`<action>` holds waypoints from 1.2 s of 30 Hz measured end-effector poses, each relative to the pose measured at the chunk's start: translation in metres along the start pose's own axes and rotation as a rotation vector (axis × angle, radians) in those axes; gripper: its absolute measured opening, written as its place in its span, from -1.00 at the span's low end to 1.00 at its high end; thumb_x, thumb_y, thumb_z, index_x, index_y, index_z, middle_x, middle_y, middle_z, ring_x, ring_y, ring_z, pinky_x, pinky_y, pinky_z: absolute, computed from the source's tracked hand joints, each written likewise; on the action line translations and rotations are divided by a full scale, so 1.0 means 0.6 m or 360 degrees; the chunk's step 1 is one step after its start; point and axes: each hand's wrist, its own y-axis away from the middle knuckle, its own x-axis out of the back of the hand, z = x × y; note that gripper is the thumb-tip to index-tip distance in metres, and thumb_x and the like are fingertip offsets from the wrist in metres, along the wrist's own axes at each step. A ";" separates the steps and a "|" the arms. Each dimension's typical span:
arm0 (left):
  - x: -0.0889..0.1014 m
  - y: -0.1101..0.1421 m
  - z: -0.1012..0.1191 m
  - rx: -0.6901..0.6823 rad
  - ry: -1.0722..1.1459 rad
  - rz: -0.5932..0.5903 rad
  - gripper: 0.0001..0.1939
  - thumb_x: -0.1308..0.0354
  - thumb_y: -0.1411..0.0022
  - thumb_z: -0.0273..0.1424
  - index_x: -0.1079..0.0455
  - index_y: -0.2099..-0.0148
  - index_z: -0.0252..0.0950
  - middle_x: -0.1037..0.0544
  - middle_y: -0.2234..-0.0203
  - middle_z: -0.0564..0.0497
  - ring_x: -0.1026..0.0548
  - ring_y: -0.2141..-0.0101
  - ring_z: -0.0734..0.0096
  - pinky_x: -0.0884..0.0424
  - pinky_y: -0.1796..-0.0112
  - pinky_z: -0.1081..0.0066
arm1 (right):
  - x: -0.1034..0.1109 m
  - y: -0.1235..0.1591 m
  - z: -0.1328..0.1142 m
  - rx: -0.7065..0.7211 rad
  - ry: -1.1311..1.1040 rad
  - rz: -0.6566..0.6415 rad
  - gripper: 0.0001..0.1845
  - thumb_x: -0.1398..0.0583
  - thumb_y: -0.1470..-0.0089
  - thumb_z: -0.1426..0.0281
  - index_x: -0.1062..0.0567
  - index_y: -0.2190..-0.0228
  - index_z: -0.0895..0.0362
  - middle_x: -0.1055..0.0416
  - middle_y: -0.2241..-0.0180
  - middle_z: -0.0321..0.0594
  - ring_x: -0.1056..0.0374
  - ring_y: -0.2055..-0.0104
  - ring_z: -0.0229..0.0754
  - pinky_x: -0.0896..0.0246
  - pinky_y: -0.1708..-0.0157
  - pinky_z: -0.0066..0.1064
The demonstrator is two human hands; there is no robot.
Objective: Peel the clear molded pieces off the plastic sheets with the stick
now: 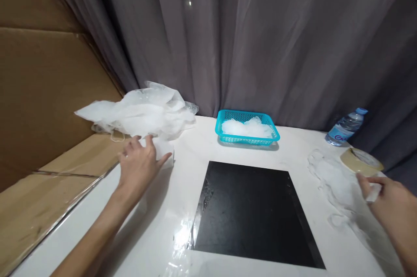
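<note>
White filmy heaped material lies beyond and left of a flat black rectangular board; nearer it, my left hand spreads its fingers apart by a small white sheet. Right of the board, my right hand pinches a crumpled sheer white piece.

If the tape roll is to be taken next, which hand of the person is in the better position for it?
Probably the right hand: it is close beside the tape roll, though it seems to hold some white material. The left hand is on the far side of the black sheet.
</note>
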 end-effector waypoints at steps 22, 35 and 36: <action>0.101 0.046 0.088 -0.0180 0.2216 -0.0071 -0.77 -0.18 -0.45 -0.16 -0.35 0.19 -0.19 -0.36 0.40 0.12 -0.31 0.47 0.44 -0.21 0.47 0.46 | -0.071 0.149 -0.265 0.1078 -0.0738 -0.0453 -0.85 -0.14 -0.44 0.35 -0.50 0.14 0.13 -0.46 0.32 -0.19 -0.45 0.30 -0.09 -0.39 0.27 -0.24; 0.087 0.142 0.175 -0.1034 0.2112 -0.1201 -0.77 -0.07 -0.54 -0.17 -0.38 -0.12 -0.08 -0.47 0.00 -0.02 -0.52 0.07 0.24 -0.45 0.01 0.31 | -0.037 0.158 -0.291 0.0700 -0.1386 -0.0816 -0.83 -0.19 -0.39 0.29 -0.55 0.21 0.10 -0.47 0.26 -0.19 -0.48 0.20 -0.12 -0.44 0.16 -0.36; 0.084 0.140 0.173 -0.0999 0.2021 -0.1132 -0.71 -0.12 -0.51 -0.13 -0.35 -0.17 -0.08 -0.48 -0.02 -0.03 -0.54 0.08 0.21 -0.46 0.03 0.29 | -0.036 0.157 -0.291 0.0693 -0.1389 -0.0794 -0.83 -0.19 -0.39 0.31 -0.53 0.25 0.10 -0.45 0.29 -0.20 -0.46 0.23 -0.14 -0.42 0.17 -0.37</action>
